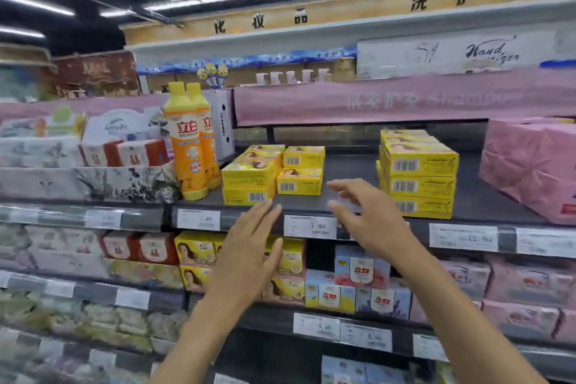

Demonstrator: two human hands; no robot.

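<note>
Single head-worn view; camera is looking forward and slightly down at the shelf (349, 162) holding yellow boxes (417, 165); it is sitting near, shelving filling the frame; wide lens is bowing the shelf edges.

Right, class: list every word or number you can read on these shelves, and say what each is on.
"化妆品": yellow header board.
"洗护用": same board, further right.
"Hand": white banner; rest blurred.
"Shampoo", faint: pink strip.
"立白": orange bottles, blue boxes.
"7.80": price tag.
Other price tags, yellow boxes: too blurred.
</note>
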